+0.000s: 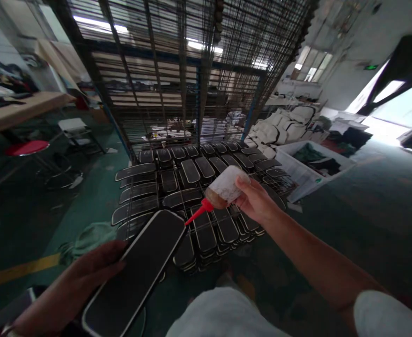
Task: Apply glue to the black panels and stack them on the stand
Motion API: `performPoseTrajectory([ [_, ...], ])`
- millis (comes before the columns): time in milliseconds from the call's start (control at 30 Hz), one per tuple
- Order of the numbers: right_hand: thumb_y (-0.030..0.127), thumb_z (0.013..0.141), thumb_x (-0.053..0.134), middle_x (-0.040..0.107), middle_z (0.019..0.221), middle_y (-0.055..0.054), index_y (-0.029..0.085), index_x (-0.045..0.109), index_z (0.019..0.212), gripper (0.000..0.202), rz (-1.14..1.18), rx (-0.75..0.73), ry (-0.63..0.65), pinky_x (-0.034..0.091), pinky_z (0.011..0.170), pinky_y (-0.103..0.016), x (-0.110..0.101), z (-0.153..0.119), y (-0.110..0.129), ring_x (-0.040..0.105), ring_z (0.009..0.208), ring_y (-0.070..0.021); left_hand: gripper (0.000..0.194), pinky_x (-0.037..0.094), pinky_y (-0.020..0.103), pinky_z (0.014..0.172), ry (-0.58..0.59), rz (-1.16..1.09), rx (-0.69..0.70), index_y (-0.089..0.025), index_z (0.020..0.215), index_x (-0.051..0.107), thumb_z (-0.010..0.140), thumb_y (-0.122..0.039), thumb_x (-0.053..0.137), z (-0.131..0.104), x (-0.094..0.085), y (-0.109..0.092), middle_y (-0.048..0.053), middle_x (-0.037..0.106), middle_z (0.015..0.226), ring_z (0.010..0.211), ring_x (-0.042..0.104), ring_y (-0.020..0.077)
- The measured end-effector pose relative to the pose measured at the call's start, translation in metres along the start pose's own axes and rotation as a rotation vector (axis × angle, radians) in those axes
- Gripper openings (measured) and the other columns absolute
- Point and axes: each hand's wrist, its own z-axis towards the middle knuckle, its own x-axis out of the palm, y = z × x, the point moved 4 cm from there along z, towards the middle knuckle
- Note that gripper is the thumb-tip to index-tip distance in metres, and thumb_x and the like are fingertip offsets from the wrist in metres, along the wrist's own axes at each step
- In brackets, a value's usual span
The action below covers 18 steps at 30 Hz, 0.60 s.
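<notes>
A long black panel (136, 271) with rounded corners and a pale rim is gripped along its left edge by my left hand (100, 264), tilted in front of me. My right hand (251, 199) is closed around a squeeze bottle (227, 185), whitish with a brownish liquid near its neck. The bottle points down to the left, its red nozzle (196, 214) at the panel's upper right corner; contact there is hard to tell. Behind them, many similar black panels (204, 229) lie in rows and stacks on a wire rack (130, 199).
Tall wire shelves (178, 61) rise behind the panels. To the right stand a white bin (293, 180) with dark cloth and a pile of white padded pieces (283, 126). A red stool (26, 148) and a table (33, 107) are on the left; green cloth (90, 238) lies on the floor.
</notes>
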Motion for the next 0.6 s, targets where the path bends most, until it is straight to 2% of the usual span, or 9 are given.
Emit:
performPoseTrajectory([
  [100,0.057,0.077,0.093,0.073,0.082,-0.003,0.023,0.074,0.096,0.043,-0.081,0.000,0.021,0.059,0.051,-0.028,0.007,0.002,0.010,0.068,0.068,-0.0193,0.046,0.067,0.042,0.075,0.229,0.031,-0.020,-0.027,0.100,0.080,0.062,-0.045,0.098,-0.008,0.017,-0.017,0.006,0.085,0.105,0.089,0.080,0.0350],
  [200,0.058,0.076,0.092,0.072,0.084,-0.003,0.024,0.072,0.097,0.044,-0.133,0.002,0.028,0.059,0.052,-0.030,0.012,0.004,0.015,0.069,0.072,-0.0215,0.042,0.067,0.041,0.075,0.323,0.072,0.003,-0.026,0.104,0.082,0.068,-0.043,0.095,-0.013,0.021,-0.026,0.008,0.085,0.104,0.088,0.081,0.0344],
  [333,0.056,0.077,0.091,0.070,0.085,-0.003,0.024,0.072,0.098,0.042,-0.192,0.006,0.048,0.059,0.052,-0.030,0.017,0.007,0.016,0.070,0.080,-0.0242,0.039,0.068,0.048,0.081,0.356,0.064,-0.061,-0.027,0.097,0.084,0.062,-0.038,0.097,-0.016,0.021,-0.029,0.009,0.085,0.102,0.094,0.081,0.0401],
  [433,0.054,0.077,0.091,0.069,0.084,-0.003,0.024,0.072,0.096,0.040,-0.209,0.011,0.060,0.058,0.051,-0.030,0.019,0.009,0.014,0.069,0.077,-0.0230,0.039,0.068,0.054,0.082,0.354,0.032,-0.137,-0.027,0.094,0.083,0.058,-0.032,0.097,-0.017,0.020,-0.028,0.008,0.085,0.100,0.093,0.081,0.0433],
  [600,0.056,0.076,0.092,0.067,0.084,-0.002,0.025,0.072,0.096,0.042,-0.224,0.018,0.077,0.058,0.051,-0.031,0.023,0.013,0.010,0.065,0.072,-0.0209,0.042,0.068,0.054,0.080,0.351,-0.004,-0.167,-0.026,0.093,0.083,0.054,-0.027,0.097,-0.017,0.015,-0.026,0.010,0.084,0.098,0.089,0.081,0.0431],
])
